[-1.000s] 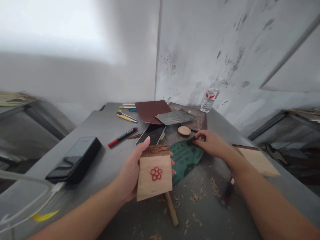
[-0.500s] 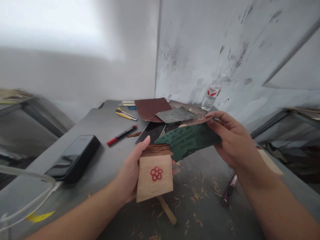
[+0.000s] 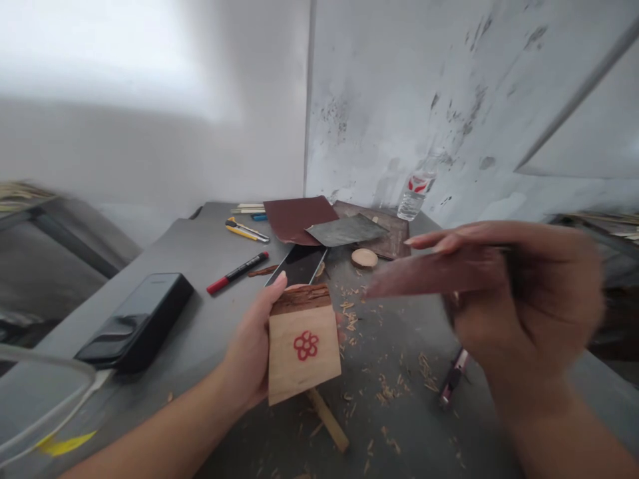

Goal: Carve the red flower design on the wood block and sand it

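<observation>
My left hand [image 3: 254, 342] is closed around a wooden block [image 3: 304, 369] with rough bark along its top edge and a red flower drawn on its pale face. To the right, my right hand [image 3: 519, 299], blurred by motion, pinches a piece of sandpaper [image 3: 434, 274], its reddish-brown side facing me. The sandpaper is held in the air, apart from the block. Below the block, a thin wooden stick [image 3: 328, 420] slants down to the right. Pale wood shavings [image 3: 392, 389] are scattered over the grey table [image 3: 214, 359].
Behind are sandpaper sheets [image 3: 299, 219], a round wood slice [image 3: 364, 258], a phone [image 3: 299, 263] and a water bottle [image 3: 417, 193]. A red marker [image 3: 237, 273], a yellow utility knife [image 3: 247, 230] and a black power bank [image 3: 137, 322] lie left. Another cutter [image 3: 454, 378] lies right.
My right hand has drawn the sandpaper away from the block, to the right, and turned it from its green printed side to its reddish-brown side. The left hand still holds the block.
</observation>
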Tool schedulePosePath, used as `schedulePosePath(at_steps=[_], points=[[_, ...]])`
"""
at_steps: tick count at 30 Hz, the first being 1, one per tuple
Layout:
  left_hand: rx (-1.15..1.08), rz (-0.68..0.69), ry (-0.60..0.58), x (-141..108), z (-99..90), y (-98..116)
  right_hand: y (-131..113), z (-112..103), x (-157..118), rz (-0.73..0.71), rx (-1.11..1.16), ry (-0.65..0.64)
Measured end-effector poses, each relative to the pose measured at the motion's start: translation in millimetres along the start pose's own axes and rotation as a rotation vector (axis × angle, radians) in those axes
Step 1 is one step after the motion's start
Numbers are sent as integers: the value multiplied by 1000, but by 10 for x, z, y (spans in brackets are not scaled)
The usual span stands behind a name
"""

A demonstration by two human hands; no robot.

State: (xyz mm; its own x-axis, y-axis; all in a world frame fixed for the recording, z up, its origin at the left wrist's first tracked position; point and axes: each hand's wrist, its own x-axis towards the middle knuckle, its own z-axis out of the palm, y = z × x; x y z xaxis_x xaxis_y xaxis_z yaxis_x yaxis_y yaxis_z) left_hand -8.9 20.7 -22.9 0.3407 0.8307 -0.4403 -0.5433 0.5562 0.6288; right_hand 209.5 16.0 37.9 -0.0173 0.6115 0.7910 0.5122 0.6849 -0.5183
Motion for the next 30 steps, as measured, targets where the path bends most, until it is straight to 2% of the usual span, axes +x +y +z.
schedulePosePath(at_steps=[2,3,7,10,12,18,22,27,28,30], points=[[0,9,3,8,-8,-5,-21,-58,-2,-109,-162,56],[1,13,4,11,-11,-8,-17,-78,-7,-152,-202,28],[5,47,3,2,-8,-26,44,-13,-56,-280,-310,-305],[3,77,25,-14,9,-45,91,160,-134,-253,-298,-560],[1,81,38,-20,22,-61,109,276,-200,-191,-251,-671],[-15,-28,36,-35,58,-78,76,410,-327,-15,-236,-701],[-44,-56,103,-53,94,-38,35,398,-319,18,-213,-806],[-57,-4,151,-77,117,-27,-9,401,-307,92,-169,-694],[-62,10,157,-83,120,-28,-23,397,-306,113,-156,-714],[-76,42,160,-94,126,-25,-50,384,-305,151,-125,-832]])
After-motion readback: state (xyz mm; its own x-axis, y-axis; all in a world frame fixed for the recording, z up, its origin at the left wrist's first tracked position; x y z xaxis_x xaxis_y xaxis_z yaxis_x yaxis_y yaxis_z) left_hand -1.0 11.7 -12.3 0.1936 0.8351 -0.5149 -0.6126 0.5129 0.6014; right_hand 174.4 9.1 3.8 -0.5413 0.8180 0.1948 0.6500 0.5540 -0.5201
